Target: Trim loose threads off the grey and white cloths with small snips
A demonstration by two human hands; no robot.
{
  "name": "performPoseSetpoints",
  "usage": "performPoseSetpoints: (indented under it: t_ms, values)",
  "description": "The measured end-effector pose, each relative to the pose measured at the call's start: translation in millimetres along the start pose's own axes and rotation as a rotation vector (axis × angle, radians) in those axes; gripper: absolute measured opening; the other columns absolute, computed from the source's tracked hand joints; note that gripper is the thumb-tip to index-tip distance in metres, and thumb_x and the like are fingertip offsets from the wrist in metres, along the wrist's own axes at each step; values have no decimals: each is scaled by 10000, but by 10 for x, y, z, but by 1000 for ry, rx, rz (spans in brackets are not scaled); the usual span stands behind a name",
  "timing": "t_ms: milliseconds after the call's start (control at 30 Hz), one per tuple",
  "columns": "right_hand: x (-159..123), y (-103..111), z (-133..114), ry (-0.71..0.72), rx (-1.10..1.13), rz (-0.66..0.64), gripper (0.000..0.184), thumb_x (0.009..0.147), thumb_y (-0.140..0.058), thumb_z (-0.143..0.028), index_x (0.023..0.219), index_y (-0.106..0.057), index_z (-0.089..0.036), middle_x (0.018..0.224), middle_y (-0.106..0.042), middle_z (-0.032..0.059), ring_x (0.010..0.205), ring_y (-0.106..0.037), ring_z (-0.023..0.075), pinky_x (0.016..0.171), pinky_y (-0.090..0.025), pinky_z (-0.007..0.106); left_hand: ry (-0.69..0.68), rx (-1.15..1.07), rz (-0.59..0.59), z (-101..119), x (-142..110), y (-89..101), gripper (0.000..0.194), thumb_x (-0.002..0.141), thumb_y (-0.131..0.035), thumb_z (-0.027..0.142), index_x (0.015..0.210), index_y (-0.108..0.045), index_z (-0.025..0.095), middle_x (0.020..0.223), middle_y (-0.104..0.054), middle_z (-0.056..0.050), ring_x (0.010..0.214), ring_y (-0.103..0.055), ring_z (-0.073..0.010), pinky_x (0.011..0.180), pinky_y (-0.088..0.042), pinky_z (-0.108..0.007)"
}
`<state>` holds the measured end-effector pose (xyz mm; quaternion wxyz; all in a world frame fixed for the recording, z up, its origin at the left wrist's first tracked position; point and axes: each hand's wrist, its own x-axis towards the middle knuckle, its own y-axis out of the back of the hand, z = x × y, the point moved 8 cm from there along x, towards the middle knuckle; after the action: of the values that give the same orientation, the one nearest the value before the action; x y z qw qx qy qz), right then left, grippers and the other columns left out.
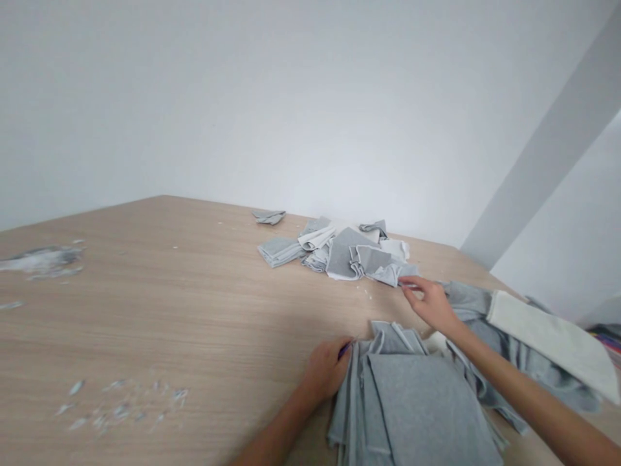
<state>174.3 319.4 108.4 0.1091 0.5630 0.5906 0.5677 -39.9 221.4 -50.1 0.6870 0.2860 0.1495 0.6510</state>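
My left hand (330, 367) is closed at the left edge of a thick stack of grey cloth pieces (431, 408). A small dark purple object (344, 350) shows between its fingers, mostly hidden, so its kind is unclear. Farther forward, my right hand (429, 301) pinches the near corner of a light grey cloth piece (391, 273). That piece lies at the right front of a loose heap of folded grey and whitish cloth pieces (347, 249).
Beside the stack on the right lie crumpled grey fabric (528, 349) and a folded cream cloth (553, 340). Thread scraps (121, 408) and a lint pile (43, 261) dot the wooden table (204, 310). A white wall (310, 103) rises behind it.
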Motion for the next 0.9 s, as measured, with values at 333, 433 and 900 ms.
performPoseSetpoints:
  t_ms: [333,433,900]
  values:
    - [1149,-1388,898,-19,-185,-162,542,775,-661,-298,1292,-588,-150,1296,-638,153,1210,-587,312,1051,-439,472,57,1,-70,26,-21,30,386,978,-397,374,1248,-657,284,1164,-726,-33,1065,-645,-246,939,-459,-363]
    - [1379,-1689,1027,-10,-166,-180,703,738,-708,-338,1371,-508,-107,1392,-555,193,1294,-515,332,1082,-413,488,85,-22,-49,18,-17,42,353,975,-422,379,1216,-673,318,1143,-735,-6,1047,-656,-238,932,-456,-350]
    - [1462,-1927,1218,-178,-296,-180,402,904,-438,-246,1230,-642,-130,1129,-709,170,1014,-657,272,907,-450,352,76,-92,-117,61,-7,33,357,975,-424,363,1247,-654,336,1129,-737,6,1042,-658,-227,934,-474,-330]
